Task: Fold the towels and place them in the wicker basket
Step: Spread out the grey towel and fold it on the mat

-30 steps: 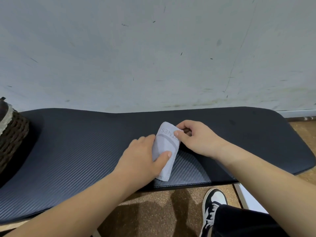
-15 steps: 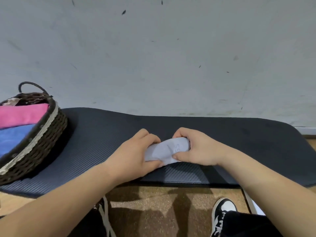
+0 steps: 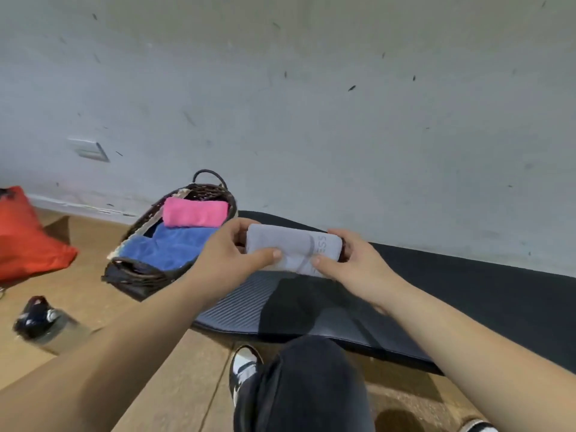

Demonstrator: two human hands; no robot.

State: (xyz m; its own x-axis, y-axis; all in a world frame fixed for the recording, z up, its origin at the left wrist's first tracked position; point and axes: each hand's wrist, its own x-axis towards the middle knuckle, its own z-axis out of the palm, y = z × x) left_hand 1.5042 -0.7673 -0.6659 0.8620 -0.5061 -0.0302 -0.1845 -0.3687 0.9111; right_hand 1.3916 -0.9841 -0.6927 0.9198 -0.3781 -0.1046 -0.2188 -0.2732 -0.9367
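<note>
A folded pale grey towel (image 3: 296, 251) with printed letters hangs in the air above the dark mat (image 3: 467, 294). My left hand (image 3: 230, 254) grips its left end and my right hand (image 3: 352, 260) grips its right end, thumbs on the near face. To the left stands the dark wicker basket (image 3: 137, 272) at the mat's left end. Inside it lie a folded pink towel (image 3: 194, 212) at the back and a blue towel (image 3: 168, 246) in front of it. The grey towel is just right of the basket's rim.
An orange bag (image 3: 25, 238) lies on the wooden floor at the far left. A clear bottle with a dark cap (image 3: 40, 322) lies on the floor near my left forearm. My knee and shoes are below the mat's front edge. A pale wall backs the mat.
Both hands have lifted the folded grey towel off the mat and carried it left toward the basket. The view has swung left, bringing the whole basket, the orange bag and the bottle into sight.
</note>
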